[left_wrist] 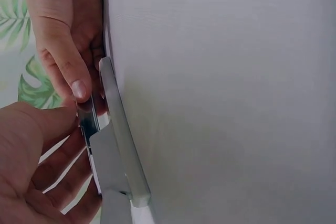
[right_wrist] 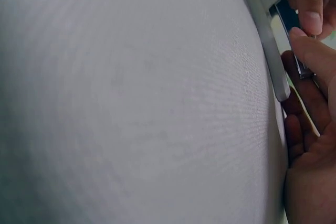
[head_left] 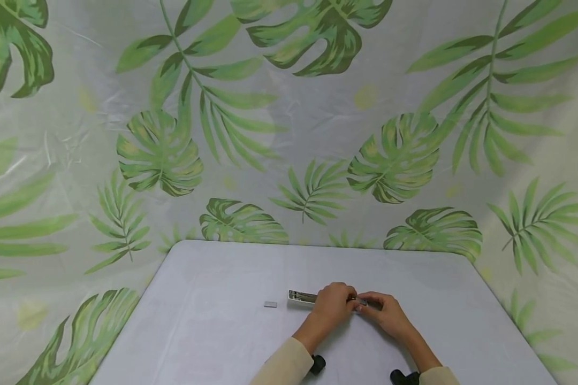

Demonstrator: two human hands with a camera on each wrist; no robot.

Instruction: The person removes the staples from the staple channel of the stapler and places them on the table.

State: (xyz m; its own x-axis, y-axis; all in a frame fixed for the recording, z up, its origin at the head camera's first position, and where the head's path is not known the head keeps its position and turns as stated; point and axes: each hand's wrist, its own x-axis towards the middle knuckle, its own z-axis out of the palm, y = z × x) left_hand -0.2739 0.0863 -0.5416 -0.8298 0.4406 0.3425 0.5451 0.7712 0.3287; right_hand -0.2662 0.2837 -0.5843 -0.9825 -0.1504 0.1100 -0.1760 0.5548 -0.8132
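A stapler (head_left: 302, 298) with its top swung open is held above the white table. My left hand (head_left: 334, 303) grips its middle; in the left wrist view the fingers of that hand (left_wrist: 37, 156) lie behind the grey stapler (left_wrist: 111, 156). At its right end, my right hand (head_left: 387, 314) pinches the metal magazine between thumb and fingers. The right wrist view has the right thumb (right_wrist: 310, 51) on the magazine, close to the left fingertips. Whether staples sit under the fingers is hidden. A small grey staple strip (head_left: 270, 304) lies left of the stapler.
The white table (head_left: 212, 331) has rounded far corners. Behind and beside it hangs a leaf-patterned sheet (head_left: 318, 117). Black wrist devices (head_left: 404, 377) show near both sleeves at the lower edge.
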